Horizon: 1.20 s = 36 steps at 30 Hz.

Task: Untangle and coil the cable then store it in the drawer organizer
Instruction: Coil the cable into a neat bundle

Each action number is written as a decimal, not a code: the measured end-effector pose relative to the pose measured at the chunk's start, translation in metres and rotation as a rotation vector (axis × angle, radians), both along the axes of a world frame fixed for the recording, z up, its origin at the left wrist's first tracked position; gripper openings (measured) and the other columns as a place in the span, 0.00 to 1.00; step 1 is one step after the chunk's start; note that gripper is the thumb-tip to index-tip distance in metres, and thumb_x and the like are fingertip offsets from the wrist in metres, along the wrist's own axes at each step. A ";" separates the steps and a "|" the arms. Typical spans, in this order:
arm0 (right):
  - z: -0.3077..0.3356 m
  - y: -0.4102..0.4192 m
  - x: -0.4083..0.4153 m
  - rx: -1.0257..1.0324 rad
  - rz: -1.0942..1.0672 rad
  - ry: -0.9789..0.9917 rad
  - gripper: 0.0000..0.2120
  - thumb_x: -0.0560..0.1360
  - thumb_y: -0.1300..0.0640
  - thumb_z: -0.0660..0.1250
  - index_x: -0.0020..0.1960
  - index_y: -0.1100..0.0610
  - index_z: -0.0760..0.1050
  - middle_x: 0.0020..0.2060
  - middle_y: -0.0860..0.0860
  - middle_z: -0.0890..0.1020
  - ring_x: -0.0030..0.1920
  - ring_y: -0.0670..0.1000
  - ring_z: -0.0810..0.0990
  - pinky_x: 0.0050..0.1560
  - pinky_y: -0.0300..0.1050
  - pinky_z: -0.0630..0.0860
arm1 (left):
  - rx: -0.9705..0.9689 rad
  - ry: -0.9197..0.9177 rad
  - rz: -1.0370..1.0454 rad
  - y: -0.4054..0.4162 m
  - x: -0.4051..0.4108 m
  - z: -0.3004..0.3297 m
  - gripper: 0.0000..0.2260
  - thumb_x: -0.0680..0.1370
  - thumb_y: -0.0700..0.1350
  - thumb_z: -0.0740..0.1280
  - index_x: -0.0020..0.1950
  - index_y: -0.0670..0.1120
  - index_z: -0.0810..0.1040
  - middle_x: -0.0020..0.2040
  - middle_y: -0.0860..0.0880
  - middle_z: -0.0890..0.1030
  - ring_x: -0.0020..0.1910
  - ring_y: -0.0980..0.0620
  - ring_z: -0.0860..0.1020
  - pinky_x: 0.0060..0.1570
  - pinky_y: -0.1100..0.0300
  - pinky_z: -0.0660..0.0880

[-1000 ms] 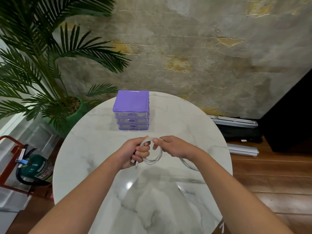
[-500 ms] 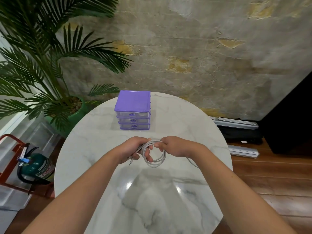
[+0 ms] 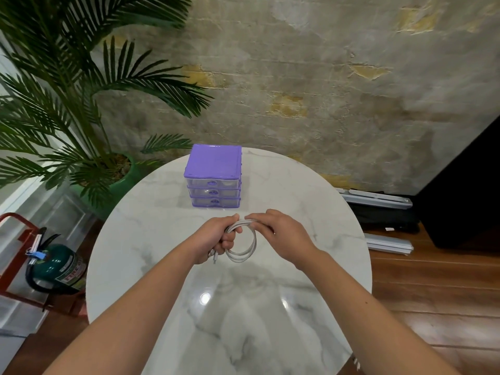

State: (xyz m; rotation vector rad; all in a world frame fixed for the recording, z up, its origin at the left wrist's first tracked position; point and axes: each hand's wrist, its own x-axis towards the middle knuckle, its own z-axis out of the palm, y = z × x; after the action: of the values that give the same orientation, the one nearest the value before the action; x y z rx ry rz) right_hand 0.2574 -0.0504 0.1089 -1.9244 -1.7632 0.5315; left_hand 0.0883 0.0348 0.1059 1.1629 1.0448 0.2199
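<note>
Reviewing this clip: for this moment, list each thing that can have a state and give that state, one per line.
cable: wound into a round coil of several loops, held above the table, one plug end hanging below the left hand.
left hand: fingers curled round the coil's left side.
right hand: fingers pinch the top of the coil.
drawer organizer: upright on the table, all three drawers closed.
table: bears the organizer.

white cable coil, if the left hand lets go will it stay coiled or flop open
The white cable looks thin and floppy, hanging in loose loops below the left hand, so it would probably spring open. It seems light. The right hand steadies its top; a pinching grip likely suffices.
</note>
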 end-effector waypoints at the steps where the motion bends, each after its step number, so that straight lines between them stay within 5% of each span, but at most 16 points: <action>1: 0.002 0.000 0.001 0.007 0.020 -0.075 0.13 0.81 0.43 0.55 0.61 0.38 0.75 0.38 0.45 0.72 0.42 0.45 0.74 0.41 0.40 0.69 | 0.017 0.017 -0.017 -0.001 0.000 0.000 0.17 0.82 0.54 0.57 0.42 0.45 0.74 0.26 0.52 0.64 0.24 0.55 0.65 0.21 0.66 0.57; 7: 0.009 0.001 -0.003 -0.009 0.104 -0.295 0.14 0.82 0.45 0.52 0.57 0.44 0.76 0.38 0.47 0.69 0.38 0.52 0.72 0.38 0.46 0.68 | 0.169 0.125 -0.114 -0.005 0.005 0.007 0.18 0.82 0.55 0.56 0.44 0.44 0.78 0.31 0.48 0.79 0.28 0.53 0.77 0.27 0.61 0.60; 12: 0.009 0.007 -0.005 -0.035 0.072 -0.390 0.16 0.82 0.44 0.52 0.62 0.44 0.75 0.43 0.48 0.73 0.41 0.53 0.75 0.38 0.44 0.67 | 0.191 0.135 -0.084 -0.006 0.009 0.003 0.19 0.83 0.55 0.55 0.43 0.45 0.76 0.27 0.51 0.72 0.25 0.54 0.71 0.26 0.63 0.59; 14: 0.003 0.010 -0.004 -0.071 0.022 -0.277 0.19 0.81 0.41 0.53 0.68 0.45 0.71 0.53 0.48 0.74 0.49 0.52 0.79 0.43 0.45 0.71 | 0.129 0.058 -0.038 -0.004 0.010 0.002 0.18 0.83 0.56 0.55 0.41 0.46 0.73 0.26 0.53 0.64 0.23 0.56 0.63 0.25 0.64 0.56; 16: -0.002 0.013 -0.006 -0.144 -0.027 0.034 0.20 0.80 0.38 0.54 0.65 0.46 0.74 0.55 0.45 0.76 0.51 0.47 0.78 0.48 0.46 0.74 | 0.048 -0.033 -0.006 -0.002 0.008 0.004 0.18 0.83 0.56 0.55 0.40 0.46 0.70 0.26 0.54 0.60 0.23 0.57 0.59 0.23 0.66 0.54; 19: 0.001 0.015 -0.003 -0.302 -0.053 0.557 0.18 0.79 0.42 0.60 0.55 0.54 0.80 0.39 0.47 0.83 0.32 0.45 0.72 0.32 0.38 0.68 | -0.080 -0.130 0.019 0.000 0.004 0.005 0.17 0.82 0.56 0.57 0.40 0.46 0.70 0.26 0.55 0.58 0.22 0.58 0.57 0.20 0.68 0.53; 21: 0.007 0.015 0.004 -0.390 0.000 0.683 0.17 0.80 0.46 0.62 0.56 0.58 0.80 0.31 0.46 0.77 0.26 0.44 0.65 0.27 0.35 0.61 | -0.192 -0.192 0.048 0.001 0.001 0.001 0.17 0.82 0.56 0.58 0.40 0.46 0.71 0.26 0.54 0.57 0.22 0.59 0.56 0.19 0.69 0.52; 26: 0.008 0.016 0.007 -0.451 0.052 0.654 0.13 0.82 0.53 0.60 0.59 0.59 0.78 0.31 0.46 0.71 0.28 0.44 0.63 0.28 0.34 0.60 | -0.381 -0.343 0.090 -0.002 -0.002 -0.005 0.14 0.79 0.54 0.63 0.41 0.45 0.74 0.28 0.54 0.58 0.22 0.60 0.57 0.19 0.70 0.50; 31: 0.001 0.017 -0.004 -0.353 -0.057 0.457 0.10 0.82 0.50 0.58 0.50 0.54 0.76 0.35 0.49 0.74 0.33 0.47 0.68 0.33 0.38 0.65 | -0.078 -0.130 0.010 -0.004 0.001 -0.003 0.12 0.81 0.53 0.61 0.44 0.46 0.71 0.30 0.53 0.62 0.27 0.58 0.65 0.20 0.69 0.54; 36: 0.000 0.014 -0.010 -0.388 -0.054 0.627 0.16 0.82 0.48 0.57 0.57 0.57 0.77 0.35 0.47 0.73 0.30 0.46 0.65 0.30 0.36 0.63 | 0.126 0.011 0.003 -0.001 0.003 -0.005 0.14 0.82 0.53 0.59 0.42 0.46 0.70 0.32 0.52 0.62 0.29 0.56 0.67 0.23 0.67 0.56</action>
State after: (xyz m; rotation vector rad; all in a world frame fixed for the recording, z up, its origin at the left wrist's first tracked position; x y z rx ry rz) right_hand 0.2475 -0.0364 0.1091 -1.7535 -1.2586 1.3652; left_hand 0.0910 0.0337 0.1010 1.2773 1.0546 0.2852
